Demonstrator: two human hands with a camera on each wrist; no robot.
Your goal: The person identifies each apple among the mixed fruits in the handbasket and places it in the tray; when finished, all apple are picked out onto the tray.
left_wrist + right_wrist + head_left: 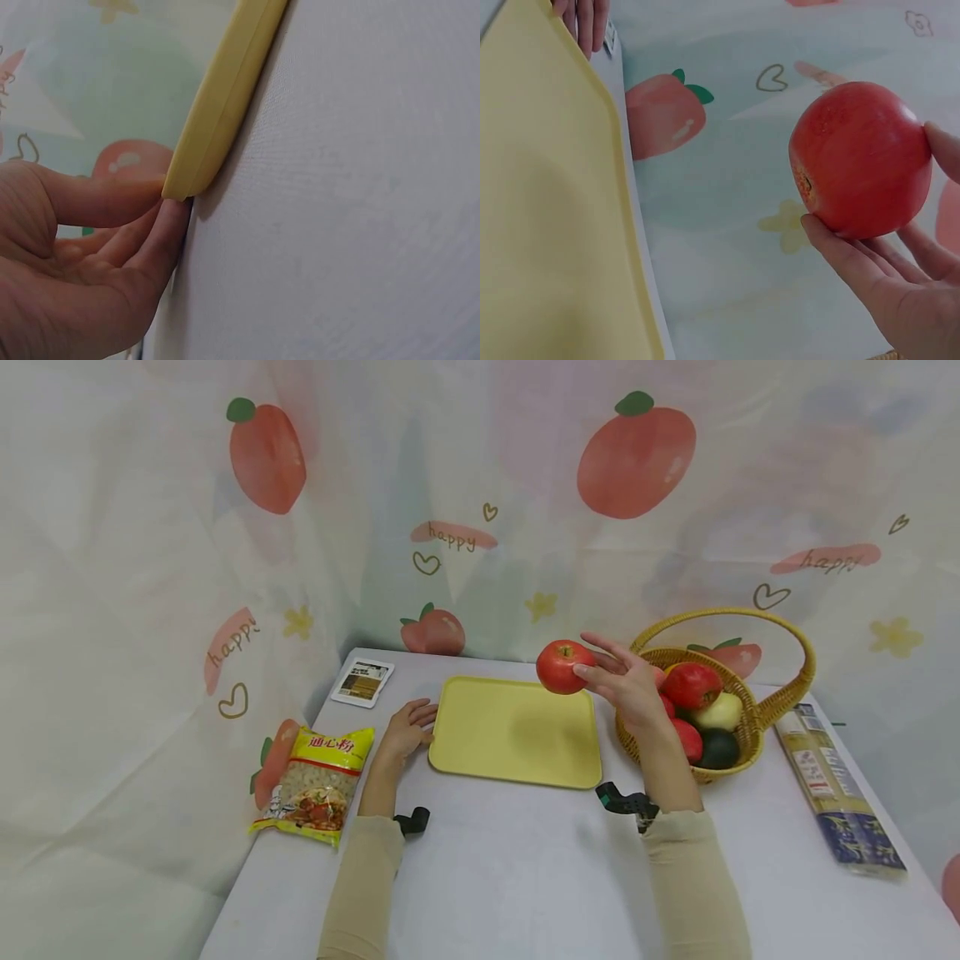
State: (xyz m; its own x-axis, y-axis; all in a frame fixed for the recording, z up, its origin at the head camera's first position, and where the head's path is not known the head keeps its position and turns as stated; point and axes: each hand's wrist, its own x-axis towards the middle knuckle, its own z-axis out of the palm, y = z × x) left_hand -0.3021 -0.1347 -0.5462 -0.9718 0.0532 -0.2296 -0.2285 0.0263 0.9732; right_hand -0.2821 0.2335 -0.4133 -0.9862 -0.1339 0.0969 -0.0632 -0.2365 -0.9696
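White tabletop (517, 868), red fruit (558, 668) in right hand (632, 687)

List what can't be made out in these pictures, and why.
Head: what lies deeper in the basket, hidden by the top fruit.
Head: print on the white packet, too small.
Head: part of the held red fruit, behind the right hand.
Left wrist: the far end of the tray, beyond the top edge.
Right wrist: most of the left hand, beyond the top edge.

1 red apple (561, 670) is held aloft, seemingly above the flat yellow tray (495, 731).
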